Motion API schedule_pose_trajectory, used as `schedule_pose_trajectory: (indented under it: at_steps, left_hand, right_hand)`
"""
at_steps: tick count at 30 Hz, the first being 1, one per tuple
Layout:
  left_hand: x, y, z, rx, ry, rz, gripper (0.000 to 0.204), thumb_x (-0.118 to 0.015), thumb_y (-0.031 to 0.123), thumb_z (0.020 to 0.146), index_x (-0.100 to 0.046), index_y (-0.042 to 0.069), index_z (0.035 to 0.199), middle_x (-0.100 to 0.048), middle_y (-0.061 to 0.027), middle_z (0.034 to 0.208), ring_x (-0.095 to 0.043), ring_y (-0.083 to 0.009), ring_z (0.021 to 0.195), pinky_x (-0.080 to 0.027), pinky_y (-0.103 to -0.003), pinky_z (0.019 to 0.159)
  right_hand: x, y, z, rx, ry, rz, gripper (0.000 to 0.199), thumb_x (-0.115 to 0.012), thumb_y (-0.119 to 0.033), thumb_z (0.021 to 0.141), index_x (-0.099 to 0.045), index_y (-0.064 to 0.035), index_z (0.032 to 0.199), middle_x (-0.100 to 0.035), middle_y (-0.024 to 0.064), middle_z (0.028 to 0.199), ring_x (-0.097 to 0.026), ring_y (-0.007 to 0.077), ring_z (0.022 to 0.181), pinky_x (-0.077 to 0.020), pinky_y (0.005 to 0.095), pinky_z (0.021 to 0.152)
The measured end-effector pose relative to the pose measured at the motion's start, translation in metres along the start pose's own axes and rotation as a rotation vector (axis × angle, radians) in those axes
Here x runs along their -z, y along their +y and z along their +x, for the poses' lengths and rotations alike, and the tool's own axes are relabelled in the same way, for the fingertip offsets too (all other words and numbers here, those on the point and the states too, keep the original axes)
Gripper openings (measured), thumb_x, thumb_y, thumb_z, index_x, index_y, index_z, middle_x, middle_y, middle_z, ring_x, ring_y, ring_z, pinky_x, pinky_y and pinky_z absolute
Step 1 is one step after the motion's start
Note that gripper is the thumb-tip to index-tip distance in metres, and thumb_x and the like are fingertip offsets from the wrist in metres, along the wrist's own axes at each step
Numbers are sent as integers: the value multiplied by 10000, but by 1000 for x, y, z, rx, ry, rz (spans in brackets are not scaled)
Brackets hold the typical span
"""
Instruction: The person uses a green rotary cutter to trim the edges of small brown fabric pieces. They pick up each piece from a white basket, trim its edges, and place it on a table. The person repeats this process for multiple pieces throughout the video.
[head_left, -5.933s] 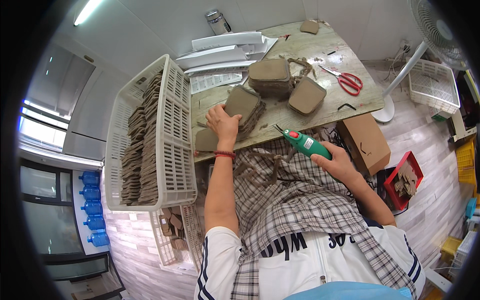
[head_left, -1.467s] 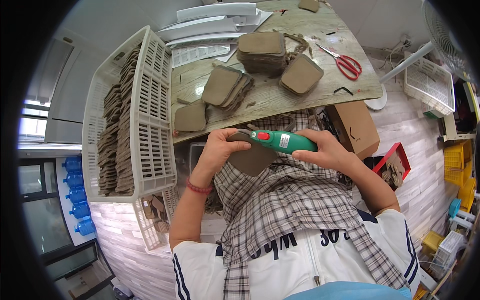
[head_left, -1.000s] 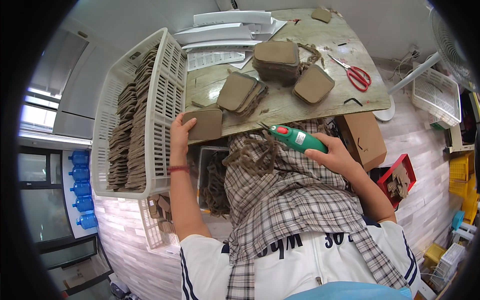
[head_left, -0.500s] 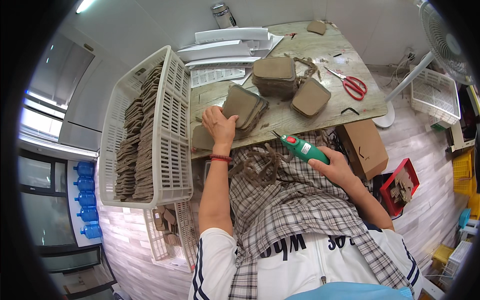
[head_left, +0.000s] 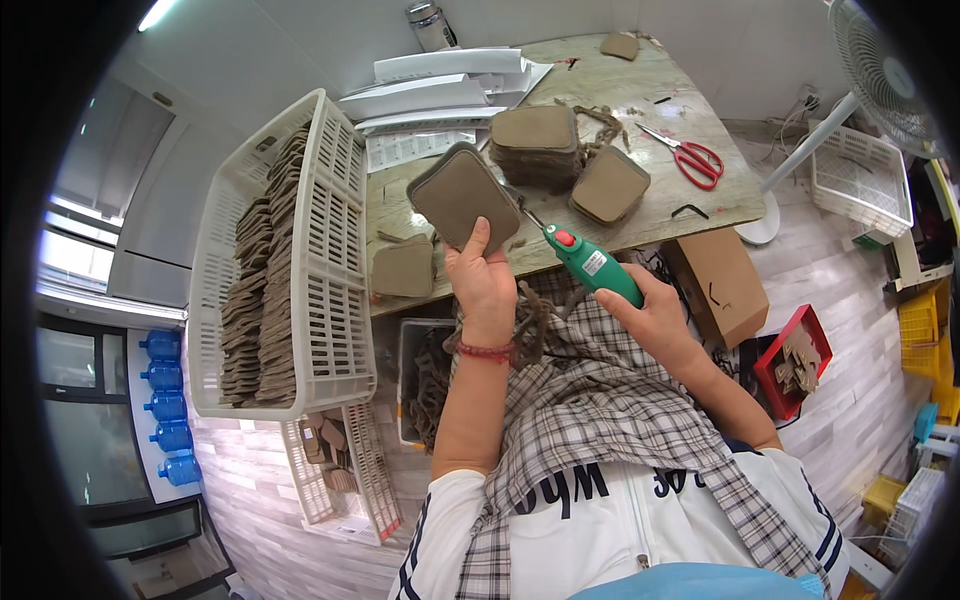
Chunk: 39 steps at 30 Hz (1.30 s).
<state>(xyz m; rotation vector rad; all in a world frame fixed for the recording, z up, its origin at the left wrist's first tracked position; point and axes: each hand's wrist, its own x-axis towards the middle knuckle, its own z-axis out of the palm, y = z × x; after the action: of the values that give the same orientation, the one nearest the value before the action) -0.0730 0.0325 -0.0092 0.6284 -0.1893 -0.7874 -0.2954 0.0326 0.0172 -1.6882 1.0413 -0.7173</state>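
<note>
My left hand grips a brown rounded-square fabric pad, thumb on its face, lifted over the front of the table. My right hand is wrapped round a green handheld power tool with a red button. The tool's thin metal tip points up and left, close to the pad's right edge; whether it touches cannot be seen. Beyond stand a taller stack of brown pads and a smaller stack of pads. At the table's front left lies another pad pile.
A white plastic crate packed with pads stands at left. Red-handled scissors, a black hex key and paper sheets lie on the table. A cardboard box, red tray and fan are at right.
My left hand has moved right and nearer me, lifting a pad off the table. My right hand has brought the tool slightly left and up, its tip now beside that pad.
</note>
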Motion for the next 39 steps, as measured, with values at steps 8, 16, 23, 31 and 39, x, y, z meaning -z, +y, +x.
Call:
schedule_pose_trajectory:
  at_steps: [8, 16, 23, 31, 39]
  left_hand:
    - [-10, -13, -5, 51, 17, -151, 477, -607, -67, 871, -453, 68, 1302, -566, -81, 1233, -579, -236, 1094, -508, -395, 951]
    - [-15, -25, -19, 96, 5, -124, 464, -594, -74, 874, -459, 68, 1294, -572, -85, 1223, -577, -236, 1105, -500, -387, 974]
    - [-11, -31, -36, 167, -43, -57, 428, -588, -70, 878, -476, 55, 1272, -582, -85, 1216, -576, -231, 1116, -487, -378, 992]
    - [0, -28, -54, 197, -79, 47, 433, -592, -93, 864, -482, 46, 1259, -591, -88, 1199, -597, -212, 1077, -526, -341, 914]
    - [32, 16, -33, 234, -255, 342, 408, -598, -130, 826, -543, 34, 1196, -656, -73, 1098, -647, -171, 962, -541, -283, 835]
  right_hand:
    - [-3, -5, -1, 4, 34, 31, 416, -722, -284, 846, -608, 11, 1114, -655, 88, 823, -598, 137, 729, -487, 291, 675]
    - [-1, -6, 1, 13, 78, 56, 405, -723, -282, 846, -609, 14, 1099, -653, 95, 799, -598, 140, 709, -489, 292, 661]
    - [4, -12, 7, 19, 93, 76, 412, -726, -285, 845, -612, 11, 1107, -647, 76, 775, -587, 115, 686, -481, 280, 626]
    - [11, -10, 13, 58, 100, 93, 411, -717, -299, 854, -614, 7, 1108, -642, 68, 761, -576, 107, 661, -476, 270, 610]
    - [40, -7, 6, 11, -55, 14, 420, -718, -306, 840, -616, 1, 1107, -648, 85, 798, -589, 115, 694, -484, 279, 652]
